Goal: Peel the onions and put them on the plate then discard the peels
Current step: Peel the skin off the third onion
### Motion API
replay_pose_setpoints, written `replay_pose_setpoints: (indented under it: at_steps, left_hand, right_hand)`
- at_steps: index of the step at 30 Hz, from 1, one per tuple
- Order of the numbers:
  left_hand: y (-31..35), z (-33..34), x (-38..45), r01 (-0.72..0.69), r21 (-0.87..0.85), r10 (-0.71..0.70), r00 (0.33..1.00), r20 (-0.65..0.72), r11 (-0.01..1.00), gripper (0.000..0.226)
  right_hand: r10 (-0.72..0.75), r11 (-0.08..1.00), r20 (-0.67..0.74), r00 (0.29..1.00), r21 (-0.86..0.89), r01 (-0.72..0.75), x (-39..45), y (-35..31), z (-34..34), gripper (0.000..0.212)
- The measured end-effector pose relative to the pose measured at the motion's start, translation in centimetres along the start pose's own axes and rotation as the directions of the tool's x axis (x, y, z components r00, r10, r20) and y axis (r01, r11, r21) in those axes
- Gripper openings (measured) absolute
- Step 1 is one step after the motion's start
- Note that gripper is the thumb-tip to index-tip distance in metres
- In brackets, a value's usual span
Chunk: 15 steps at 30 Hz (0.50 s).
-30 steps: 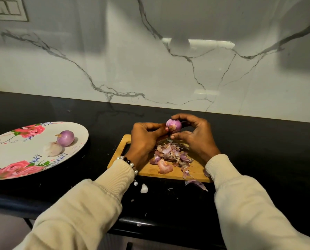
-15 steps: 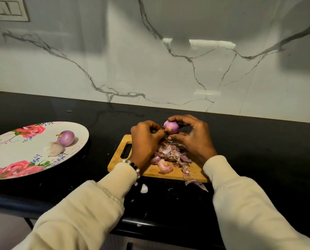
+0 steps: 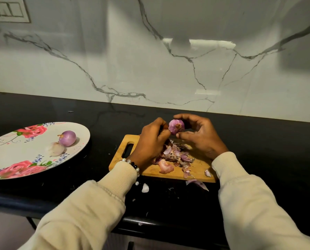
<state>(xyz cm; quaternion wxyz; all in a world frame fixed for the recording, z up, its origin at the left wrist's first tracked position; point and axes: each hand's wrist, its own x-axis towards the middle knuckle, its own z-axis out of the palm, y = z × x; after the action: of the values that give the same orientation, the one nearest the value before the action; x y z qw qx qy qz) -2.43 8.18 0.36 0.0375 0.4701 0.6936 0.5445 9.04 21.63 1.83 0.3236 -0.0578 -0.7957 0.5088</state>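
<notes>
I hold the onion (image 3: 176, 126) pinched between both hands (image 3: 201, 136); it looks light, firm and slick, so I'd grip its ends while lifting papery skin.

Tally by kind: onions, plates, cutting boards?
Onions: 3, one in the right hand at, two on the plate at and
Plates: 1
Cutting boards: 1
Total: 5

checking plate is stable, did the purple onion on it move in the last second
No. The purple onion sits at the same spot on the plate, beside the pale peeled piece, right of the upper rose print.
</notes>
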Motion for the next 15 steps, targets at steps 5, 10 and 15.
replay_pose_setpoints:
  at_steps: [5,10,15]
  left_hand:
    - [0.3,-0.2,-0.1,0.001,-0.033,0.003,0.994,0.113,0.999,0.011]
    - [0.1,-0.6,0.0,-0.174,0.157,0.161,0.982,0.095,0.972,0.01]
    - [-0.9,-1.6,1.3,-0.094,0.151,0.122,0.974,-0.188,0.984,0.008]
  right_hand:
    - [0.056,0.996,0.055,0.997,0.063,-0.06,-0.2,-0.1,-0.8,0.04]
    - [0.117,0.987,0.103,0.988,0.101,-0.128,-0.2,0.1,-0.9,0.032]
    - [0.14,0.98,0.063,0.988,0.133,-0.147,-0.3,-0.3,-1.2,0.034]
